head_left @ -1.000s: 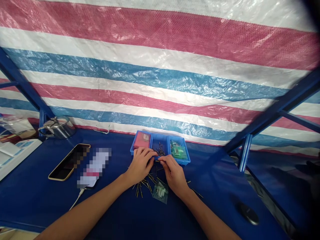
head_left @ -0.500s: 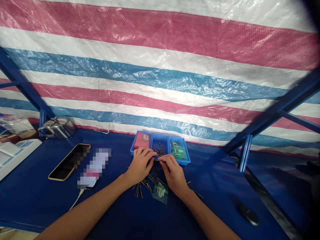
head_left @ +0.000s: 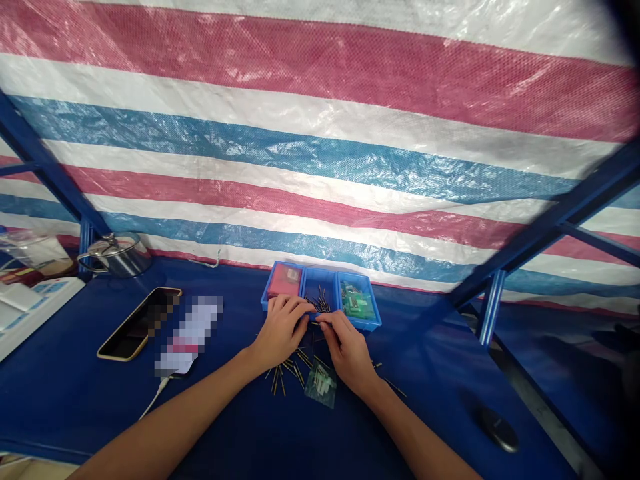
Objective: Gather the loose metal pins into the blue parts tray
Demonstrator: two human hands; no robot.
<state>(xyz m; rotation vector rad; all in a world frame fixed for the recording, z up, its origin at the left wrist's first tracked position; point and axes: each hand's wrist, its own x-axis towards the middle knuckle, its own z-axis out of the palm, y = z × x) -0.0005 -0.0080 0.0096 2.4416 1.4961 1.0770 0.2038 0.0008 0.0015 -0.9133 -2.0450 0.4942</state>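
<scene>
Hold the thin rod (head_left: 315, 323) lightly at the fingertips, between both hands, just in front of the middle compartment of the blue tray (head_left: 367, 325). Left hand (head_left: 281, 330): thumb and forefinger apparently pinching one end, other fingers bent and close together. Right hand (head_left: 349, 347): thumb and forefinger drawn together at the other end, other fingers curled inward. Exact contact partly hidden; impossible to tell the firmness of either pinch.

Line up both ends straight before applying pressure. Press along the length, never across, to avoid bending the rod or springing it loose. Steady both wrists low over the blue table (head_left: 260, 440).

Distinguish the rod in hand from the dark rods (head_left: 321, 298) piled in the middle compartment. Avoid sweeping aside the scattered rods (head_left: 280, 379), dark with brassy sections, on the table near the left wrist. Leave the small clear bag (head_left: 321, 385) of pale pieces flat between the forearms.

Leave undisturbed the red packet (head_left: 284, 283) in the left compartment and the green bagged items (head_left: 357, 301) in the right one. Disregard the phone (head_left: 137, 327) and the dark mouse-like object (head_left: 497, 429), both well apart from the work.
</scene>
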